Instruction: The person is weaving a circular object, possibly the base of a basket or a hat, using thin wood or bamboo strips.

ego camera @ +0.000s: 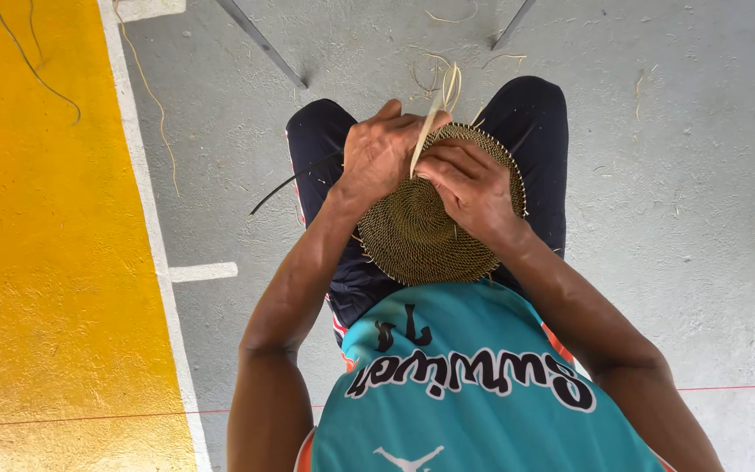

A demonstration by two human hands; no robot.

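A round, flat woven disc (417, 232) of dark olive fibre rests on my lap, tilted toward me. My left hand (377, 153) grips its upper left rim. My right hand (474, 188) lies across its upper right part and pinches a pale straw strip (430, 118) that sticks up past the rim. A thin dark strand (286, 183) trails out to the left from under my left hand.
I sit above a grey concrete floor (701, 175) with scattered straw bits (434, 74). A yellow painted area (45, 245) edged by a white line (155, 236) runs along the left. Two thin metal legs (259, 39) stand at the top.
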